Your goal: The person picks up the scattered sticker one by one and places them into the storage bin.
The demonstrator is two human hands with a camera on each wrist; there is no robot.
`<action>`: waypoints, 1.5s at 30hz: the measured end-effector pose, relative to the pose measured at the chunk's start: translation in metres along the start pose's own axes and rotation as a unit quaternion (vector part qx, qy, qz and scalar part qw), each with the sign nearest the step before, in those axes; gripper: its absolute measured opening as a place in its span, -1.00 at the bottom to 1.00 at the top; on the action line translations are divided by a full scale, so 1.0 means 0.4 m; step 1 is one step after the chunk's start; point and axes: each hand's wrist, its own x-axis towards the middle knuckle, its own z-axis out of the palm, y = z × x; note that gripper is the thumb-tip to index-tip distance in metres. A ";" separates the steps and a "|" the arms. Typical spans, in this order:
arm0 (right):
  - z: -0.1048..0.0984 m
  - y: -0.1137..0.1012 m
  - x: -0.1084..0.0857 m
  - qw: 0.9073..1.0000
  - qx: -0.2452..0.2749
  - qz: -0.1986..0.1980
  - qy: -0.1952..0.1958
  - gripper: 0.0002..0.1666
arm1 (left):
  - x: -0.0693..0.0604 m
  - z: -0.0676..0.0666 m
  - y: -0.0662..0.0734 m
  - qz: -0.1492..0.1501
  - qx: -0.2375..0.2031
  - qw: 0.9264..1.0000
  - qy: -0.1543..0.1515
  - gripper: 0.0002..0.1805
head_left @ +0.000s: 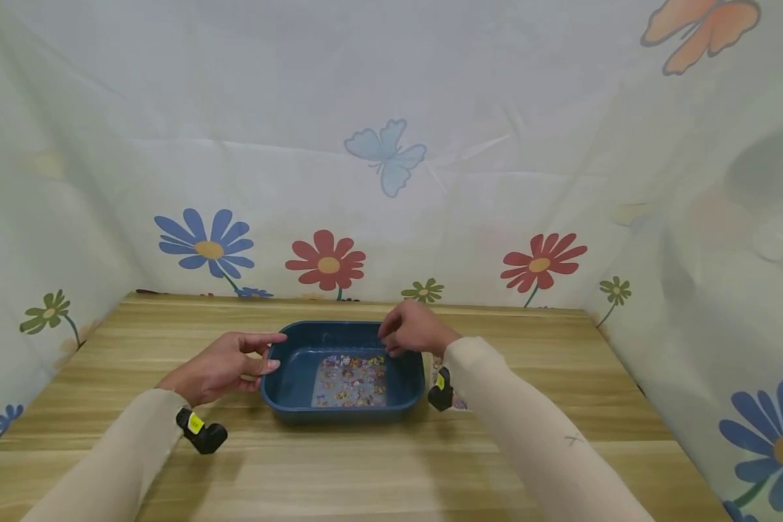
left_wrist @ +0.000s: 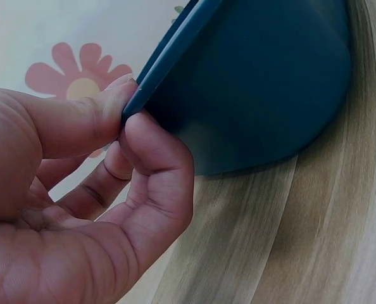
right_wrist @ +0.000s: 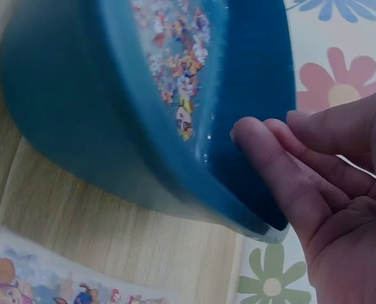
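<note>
A dark blue basin [head_left: 342, 415] with rounded corners stands on the table. Inside it lies a clear sheet [head_left: 350, 383] covered with small colorful cartoon pictures, which look like stickers. At the basin's left end, my left hand [head_left: 225, 366] pinches the rim between thumb and finger, as the left wrist view shows closely. My right hand [head_left: 420, 330] is over the back right corner, its loosely bent fingers [right_wrist: 273, 164] reaching inside above the sheet. Nothing shows between those fingers. One cartoon figure [right_wrist: 184, 120] stands out at the sheet's near end in the right wrist view.
Another sheet of cartoon pictures [right_wrist: 61, 285] lies on the table to the right of the basin, partly covered by my right forearm in the head view. Behind the wooden table [head_left: 287, 471] hangs a white curtain [head_left: 267, 109] printed with flowers and butterflies.
</note>
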 end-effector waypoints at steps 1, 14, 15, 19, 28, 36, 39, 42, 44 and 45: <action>-0.002 0.000 -0.002 1.000 0.024 0.005 0.003 -0.74 | 0.000 0.000 0.000 -0.001 -0.001 1.000 0.001 -0.21; -0.044 0.014 -0.039 0.994 0.111 -0.013 -0.008 -0.74 | -0.004 0.001 -0.001 0.002 -0.005 1.000 0.001 -0.19; -0.048 0.015 -0.043 0.994 0.113 -0.013 -0.007 -0.73 | -0.003 0.000 -0.001 0.002 -0.006 1.000 0.000 -0.19; -0.063 0.022 -0.052 0.993 0.118 -0.009 -0.003 -0.73 | -0.002 -0.001 0.000 0.001 -0.011 1.000 -0.001 -0.18; -0.095 0.049 -0.069 0.991 0.136 -0.005 -0.010 -0.74 | -0.004 0.001 0.001 -0.004 -0.004 1.000 0.006 -0.19; -0.130 0.078 -0.089 0.992 0.130 -0.005 -0.001 -0.77 | -0.003 0.002 0.002 -0.005 -0.001 1.000 0.009 -0.18; -0.140 0.086 -0.096 0.992 0.123 -0.002 0.004 -0.79 | -0.001 0.001 0.001 -0.005 -0.003 1.000 0.010 -0.18; -0.150 0.093 -0.104 0.993 0.119 0.005 0.004 -0.83 | -0.001 0.000 -0.001 -0.006 -0.005 1.000 0.009 -0.18; -0.156 0.099 -0.109 0.993 0.117 0.010 0.004 -0.84 | -0.001 0.001 -0.001 -0.007 -0.005 1.000 0.009 -0.18; -0.160 0.103 -0.111 0.993 0.115 0.012 0.004 -0.85 | -0.001 0.001 -0.001 -0.008 -0.006 1.000 0.009 -0.18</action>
